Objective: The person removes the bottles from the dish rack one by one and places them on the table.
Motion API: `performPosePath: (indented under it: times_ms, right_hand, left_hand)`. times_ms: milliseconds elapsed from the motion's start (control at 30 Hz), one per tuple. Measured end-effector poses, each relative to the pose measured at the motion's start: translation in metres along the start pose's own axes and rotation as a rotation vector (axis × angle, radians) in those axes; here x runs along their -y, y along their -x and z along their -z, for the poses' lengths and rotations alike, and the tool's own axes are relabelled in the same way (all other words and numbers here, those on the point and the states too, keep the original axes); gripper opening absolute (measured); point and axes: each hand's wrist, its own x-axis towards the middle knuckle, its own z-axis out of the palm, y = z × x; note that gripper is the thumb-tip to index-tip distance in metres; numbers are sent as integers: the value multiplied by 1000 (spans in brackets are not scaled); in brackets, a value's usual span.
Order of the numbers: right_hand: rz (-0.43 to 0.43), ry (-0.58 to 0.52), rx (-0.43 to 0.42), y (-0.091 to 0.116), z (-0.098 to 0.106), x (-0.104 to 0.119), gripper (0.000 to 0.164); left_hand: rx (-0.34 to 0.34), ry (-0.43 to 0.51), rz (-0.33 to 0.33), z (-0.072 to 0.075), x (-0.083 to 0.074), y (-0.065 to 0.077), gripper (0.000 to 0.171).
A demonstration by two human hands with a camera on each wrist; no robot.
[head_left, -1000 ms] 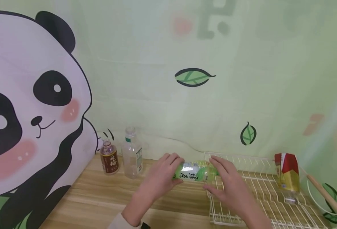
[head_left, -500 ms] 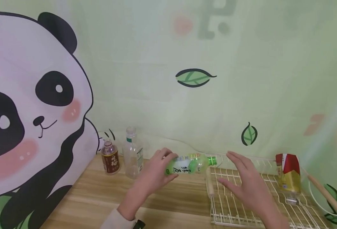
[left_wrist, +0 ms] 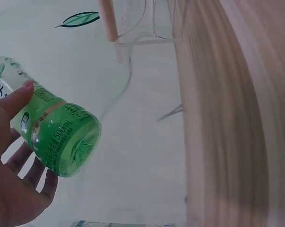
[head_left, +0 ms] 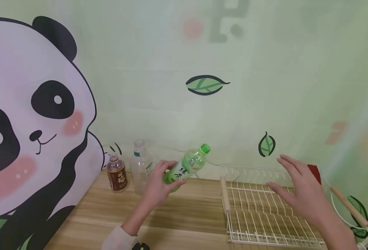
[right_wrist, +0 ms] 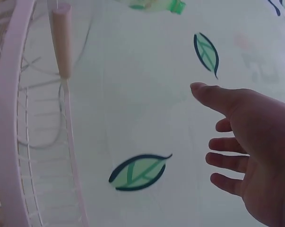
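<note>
Already the brown-labelled bottle (head_left: 117,177) and the clear bottle (head_left: 140,177) stand on the surface (head_left: 199,205), but I judge the green bottle (head_left: 188,163) unplaced, tilted above it in curled fingers of the left hand (head_left: 159,182), while the right hand (head_left: 307,191), fingers spread, holds nothing.

Printed panda (head_left: 46,128), green backdrop (head_left: 158,86), wooden tabletop (head_left: 184,211), wire rack (head_left: 265,239)

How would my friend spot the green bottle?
Start at the big panda picture, then go right past the short bottle and the clear bottle. Next, the left hand holds the green bottle. Unlike those two, it's green and tilted.
</note>
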Motion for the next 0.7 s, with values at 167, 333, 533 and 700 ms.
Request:
performPosePath:
  times_ms: [167, 333, 533, 700]
  right_hand:
    - [-104, -52, 25, 2, 7, -22, 82]
    - [-262, -152, 93, 7, 10, -44, 82]
    - [-406, -155, 145, 17, 7, -74, 89]
    - [-524, -190, 207, 26, 4, -97, 95]
  left_hand:
    - [-60, 108, 75, -4, 20, -1, 66]
    - [-105, 147, 125, -11, 37, 1, 62]
    - [-124, 143, 178, -17, 48, 3, 65]
    - [-132, 134, 238, -20, 55, 6, 66]
